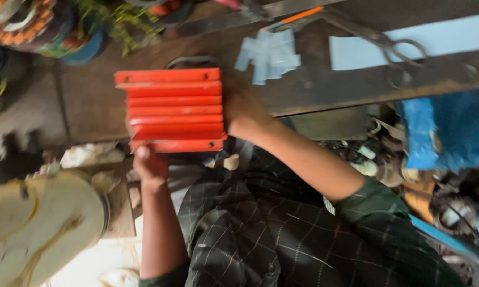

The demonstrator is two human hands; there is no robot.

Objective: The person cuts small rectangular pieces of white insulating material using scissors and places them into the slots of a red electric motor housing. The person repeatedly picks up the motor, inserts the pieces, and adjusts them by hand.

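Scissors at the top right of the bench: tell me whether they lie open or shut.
Cannot tell. The scissors lie flat on the bench, both finger loops showing side by side, but the blades blur into the clutter.

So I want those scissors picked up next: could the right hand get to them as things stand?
Probably not yet: the right hand grips the side of the red ribbed metal piece. Once freed, the bench path to the scissors looks open.
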